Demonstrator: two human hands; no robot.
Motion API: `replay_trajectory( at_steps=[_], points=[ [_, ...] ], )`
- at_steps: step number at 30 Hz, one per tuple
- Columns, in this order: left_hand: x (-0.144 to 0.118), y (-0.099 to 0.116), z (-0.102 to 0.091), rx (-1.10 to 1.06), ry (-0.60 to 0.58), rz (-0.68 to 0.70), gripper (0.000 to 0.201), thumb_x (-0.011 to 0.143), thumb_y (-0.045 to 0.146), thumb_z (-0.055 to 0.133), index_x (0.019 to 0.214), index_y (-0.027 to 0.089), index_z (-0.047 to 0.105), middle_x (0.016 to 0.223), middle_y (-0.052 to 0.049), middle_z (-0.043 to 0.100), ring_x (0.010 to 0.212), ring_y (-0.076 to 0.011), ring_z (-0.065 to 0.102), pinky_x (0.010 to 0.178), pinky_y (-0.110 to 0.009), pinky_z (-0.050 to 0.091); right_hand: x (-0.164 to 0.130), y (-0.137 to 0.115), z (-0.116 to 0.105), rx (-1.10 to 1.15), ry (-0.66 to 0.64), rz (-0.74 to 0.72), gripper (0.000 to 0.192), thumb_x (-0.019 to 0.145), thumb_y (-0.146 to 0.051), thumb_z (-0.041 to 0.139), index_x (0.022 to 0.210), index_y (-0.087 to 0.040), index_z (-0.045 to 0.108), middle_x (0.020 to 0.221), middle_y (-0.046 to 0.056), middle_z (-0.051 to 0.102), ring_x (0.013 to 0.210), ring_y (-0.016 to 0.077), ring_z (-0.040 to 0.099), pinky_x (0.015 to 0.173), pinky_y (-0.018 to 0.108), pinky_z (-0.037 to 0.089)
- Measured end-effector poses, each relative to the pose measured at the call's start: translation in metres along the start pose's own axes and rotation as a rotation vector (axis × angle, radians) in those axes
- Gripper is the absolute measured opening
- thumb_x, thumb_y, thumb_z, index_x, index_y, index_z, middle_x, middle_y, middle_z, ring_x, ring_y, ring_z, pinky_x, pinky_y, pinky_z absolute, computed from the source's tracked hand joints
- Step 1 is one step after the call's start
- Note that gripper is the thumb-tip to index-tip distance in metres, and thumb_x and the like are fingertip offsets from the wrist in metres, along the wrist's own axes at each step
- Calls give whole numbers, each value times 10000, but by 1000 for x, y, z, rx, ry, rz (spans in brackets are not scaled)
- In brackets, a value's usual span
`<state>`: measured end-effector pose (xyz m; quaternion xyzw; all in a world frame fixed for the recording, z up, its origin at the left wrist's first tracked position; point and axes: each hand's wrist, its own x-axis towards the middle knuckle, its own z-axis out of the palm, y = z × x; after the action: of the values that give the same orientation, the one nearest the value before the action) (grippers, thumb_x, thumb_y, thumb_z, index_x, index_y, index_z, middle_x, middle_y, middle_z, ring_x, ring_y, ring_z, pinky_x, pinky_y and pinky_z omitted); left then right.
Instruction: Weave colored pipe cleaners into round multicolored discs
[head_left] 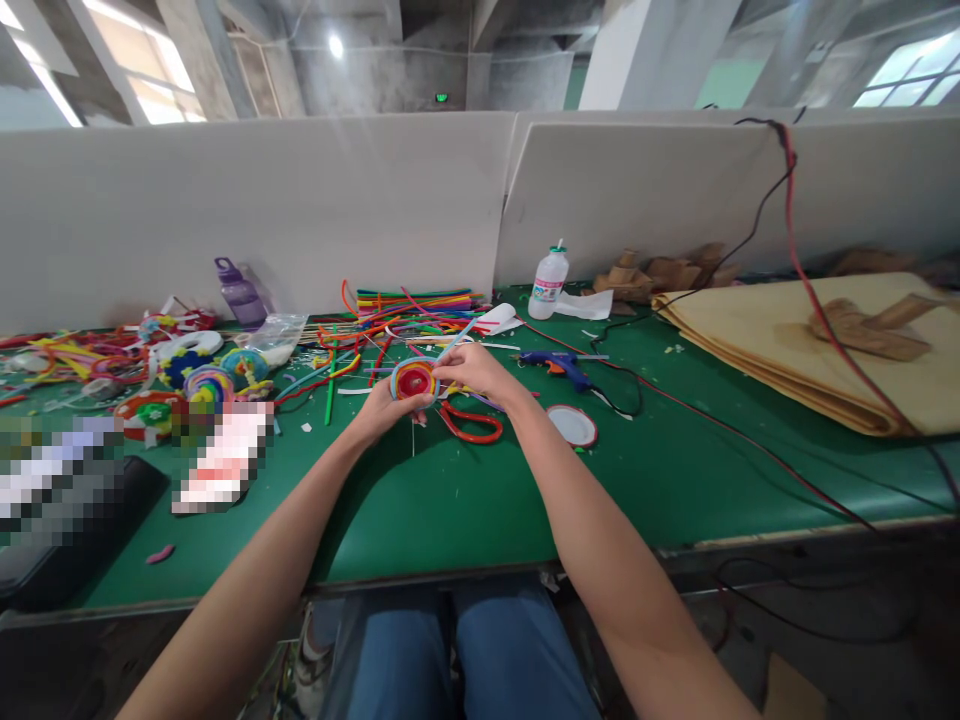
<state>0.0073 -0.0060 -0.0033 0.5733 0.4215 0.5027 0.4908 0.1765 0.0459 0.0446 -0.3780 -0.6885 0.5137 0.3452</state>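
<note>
Above the green table, my left hand (pixel 381 410) grips a round coil of pipe cleaners (pixel 413 381), red in the middle with yellow and light blue rings outside. My right hand (pixel 478 374) pinches at the coil's right edge, where a light blue pipe cleaner (pixel 457 341) sticks up past the fingers. Just below the right hand lie red-handled scissors (pixel 480 434), their blades hidden. Farther right are a blue glue gun (pixel 561 368) and a white disc with a red rim (pixel 573 427).
Behind my hands lies a bundle of colourful pipe cleaners (pixel 420 303). Several finished-looking coiled pieces (pixel 210 387) sit at the left, near a purple bottle (pixel 241 295). A white bottle (pixel 550 283) stands at the back. Yellow sheets (pixel 757 340) and a red cable (pixel 814 300) occupy the right.
</note>
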Motion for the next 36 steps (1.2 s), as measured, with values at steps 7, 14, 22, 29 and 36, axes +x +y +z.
replay_trajectory(
  at_steps=[7, 14, 22, 29, 36],
  points=[
    [1, 5, -30, -207, -109, -92, 573, 549, 72, 765, 1095, 213, 669, 1094, -82, 703, 981, -212, 664, 790, -288, 542, -5, -2, -17, -67, -37, 17, 84, 719, -76, 666, 650, -115, 639, 593, 21, 658, 554, 118, 617, 520, 214, 471],
    [2, 2, -43, -270, -12, -205, 266, 763, 325, 710, 977, 168, 695, 1012, -73, 711, 856, -166, 663, 694, -239, 520, -6, 0, -14, -255, -246, -3, 48, 718, -162, 679, 741, -120, 682, 615, 2, 654, 582, 96, 600, 496, 178, 408],
    [0, 0, -24, -213, -134, -375, 315, 576, 307, 849, 754, 136, 652, 685, 4, 650, 556, -88, 580, 555, -192, 455, -6, 2, 0, -211, -424, 82, 73, 701, -195, 685, 709, -123, 672, 563, -4, 642, 542, 108, 588, 490, 199, 422],
    [-2, 5, -18, -179, -280, -407, 252, 572, 245, 844, 688, 119, 659, 697, -12, 646, 611, -92, 598, 610, -193, 475, -4, 10, 1, -136, -523, 194, 126, 605, -197, 767, 640, -129, 666, 551, -15, 638, 544, 94, 593, 557, 202, 476],
    [-1, 5, -16, -148, -230, -438, 265, 602, 263, 835, 754, 125, 667, 763, -35, 680, 644, -102, 619, 606, -193, 479, -5, 6, -1, -136, -485, 179, 86, 620, -173, 751, 643, -129, 680, 536, -16, 635, 535, 89, 586, 561, 200, 469]
  ],
)
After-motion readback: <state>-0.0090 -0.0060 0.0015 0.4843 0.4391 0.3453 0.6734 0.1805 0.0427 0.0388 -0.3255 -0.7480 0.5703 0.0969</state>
